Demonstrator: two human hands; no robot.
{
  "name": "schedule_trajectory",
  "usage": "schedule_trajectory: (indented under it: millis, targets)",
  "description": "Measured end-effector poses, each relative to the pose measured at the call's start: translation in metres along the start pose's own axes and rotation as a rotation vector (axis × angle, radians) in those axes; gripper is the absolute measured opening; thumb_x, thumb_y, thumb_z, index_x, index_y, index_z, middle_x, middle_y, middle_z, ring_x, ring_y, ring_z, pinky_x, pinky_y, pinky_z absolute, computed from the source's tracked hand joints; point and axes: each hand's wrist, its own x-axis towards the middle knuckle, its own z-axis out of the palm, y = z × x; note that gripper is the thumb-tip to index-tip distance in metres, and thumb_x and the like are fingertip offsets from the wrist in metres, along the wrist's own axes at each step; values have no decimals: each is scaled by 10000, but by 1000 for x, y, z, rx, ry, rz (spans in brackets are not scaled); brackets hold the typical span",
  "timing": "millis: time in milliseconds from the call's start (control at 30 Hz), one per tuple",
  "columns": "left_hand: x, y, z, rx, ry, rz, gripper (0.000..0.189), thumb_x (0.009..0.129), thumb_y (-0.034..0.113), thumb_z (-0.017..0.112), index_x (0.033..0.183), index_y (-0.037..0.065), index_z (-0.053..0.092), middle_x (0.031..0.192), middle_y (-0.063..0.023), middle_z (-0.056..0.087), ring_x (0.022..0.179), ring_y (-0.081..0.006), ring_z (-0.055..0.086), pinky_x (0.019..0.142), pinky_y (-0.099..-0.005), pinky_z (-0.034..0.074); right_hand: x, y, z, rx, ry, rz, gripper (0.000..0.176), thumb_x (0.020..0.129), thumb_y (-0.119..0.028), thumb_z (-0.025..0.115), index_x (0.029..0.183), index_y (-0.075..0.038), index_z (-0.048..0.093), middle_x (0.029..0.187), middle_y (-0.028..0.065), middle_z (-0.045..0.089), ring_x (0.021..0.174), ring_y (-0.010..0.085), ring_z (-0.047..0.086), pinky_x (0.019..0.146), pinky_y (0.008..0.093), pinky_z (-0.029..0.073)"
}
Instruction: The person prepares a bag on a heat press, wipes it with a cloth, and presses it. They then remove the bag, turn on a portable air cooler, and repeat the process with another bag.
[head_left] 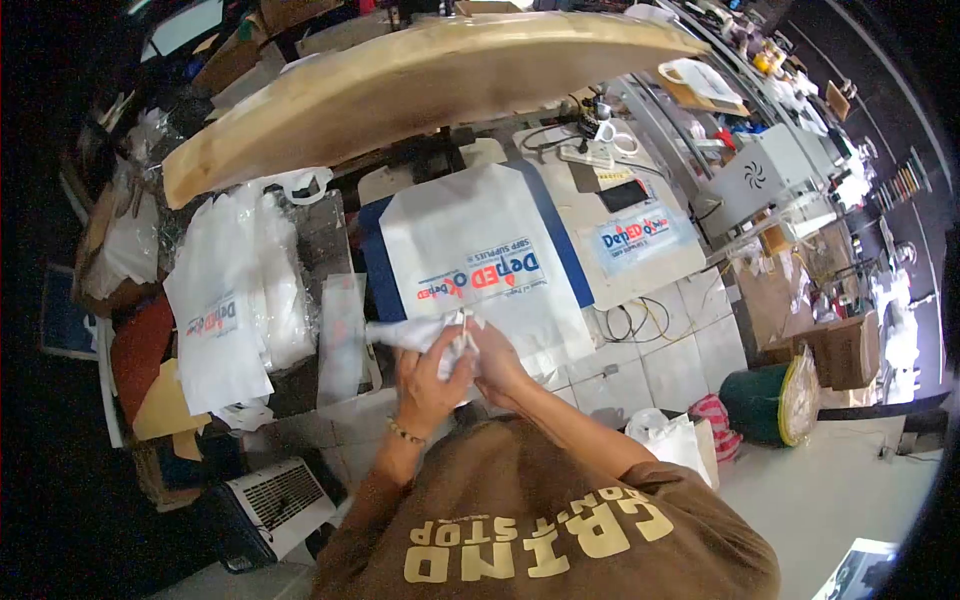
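Near the chest, my left hand (428,385), with a beaded bracelet at the wrist, is closed on a crumpled white cloth (425,333). My right hand (497,365) is beside it, touching the same cloth; its fingers are mostly hidden. Just beyond both hands, a white printed bag (465,225) lies flat on a blue board (560,240). A stack of white bags (225,290) hangs over the table at the left. The cloth's far end is blurred.
A large curved wooden panel (420,85) spans the far side. At the right are a phone (625,196), white scissors (617,137), a printed sheet (640,237) and a grey machine (755,175). A green bin (757,405) stands lower right, a vented white unit (280,500) lower left.
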Motion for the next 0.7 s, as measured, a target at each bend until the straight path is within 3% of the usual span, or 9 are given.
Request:
schedule_trajectory:
  millis: [67,167,233,333,433,500,533,600,700]
  targets:
    - [1,10,9,366,117,176,620,811,110,780,1383,78,543,1176,-189,644,1024,-328,657,932,-385,519,1,-13,-10,80,-1,70,444,1062,-405,495,1336,-60,550,1203,63,663,1070,183,653,927,345,541]
    - [-10,-12,41,-245,-37,17,509,784,136,820,1250,42,637,1426,-252,546,1270,-413,581,1011,-435,503,7,-8,-37,214,-170,125,392,1056,-339,525,1329,-60,559,1199,63,667,1066,185,650,929,339,538]
    - [3,-35,50,-215,-22,-45,449,777,106,817,1194,35,668,1389,-235,573,1213,-409,608,972,-427,523,7,-19,-48,266,-346,85,368,1047,-303,550,1320,-57,568,1187,68,673,1064,190,649,927,334,537]
    - [52,-56,51,-113,83,-75,329,792,32,770,1116,26,714,1290,-204,627,1144,-386,634,923,-405,536,-15,-83,-52,-332,30,-17,365,940,-206,689,1247,-18,629,1188,96,671,1093,210,637,939,361,516]
    - [75,-93,107,-38,82,-194,313,776,-6,718,1085,44,731,1192,-179,650,1130,-361,616,943,-402,506,18,-81,-155,-1368,356,-896,598,801,-264,814,1341,-92,625,1237,233,625,1117,358,618,962,434,492]
    - [80,-98,176,261,172,250,373,697,-38,649,1044,67,737,1101,-150,651,1111,-351,581,986,-449,469,21,-88,-175,-1498,467,-941,641,793,-284,817,1374,-116,605,1270,256,601,1130,387,606,976,446,485]
    - [88,-68,191,136,76,256,412,694,-61,614,1064,72,736,1123,-133,649,1116,-356,580,997,-452,473,24,-90,-183,-1634,577,-988,685,784,-303,821,1407,-140,585,1304,279,577,1143,416,595,990,457,479]
    - [101,-37,208,64,-51,263,479,647,-85,615,1084,67,743,1172,-155,665,1160,-363,588,1045,-459,451,33,-79,-203,-1444,400,-824,709,816,-345,797,1452,-160,543,1382,313,508,1211,462,554,1036,467,456]
    - [103,-104,194,221,75,343,450,658,-88,602,1058,54,749,1071,-144,685,1114,-363,597,997,-434,472,36,-74,-208,-1349,314,-725,657,888,-381,731,1482,-202,516,1404,329,488,1302,497,488,1068,498,439]
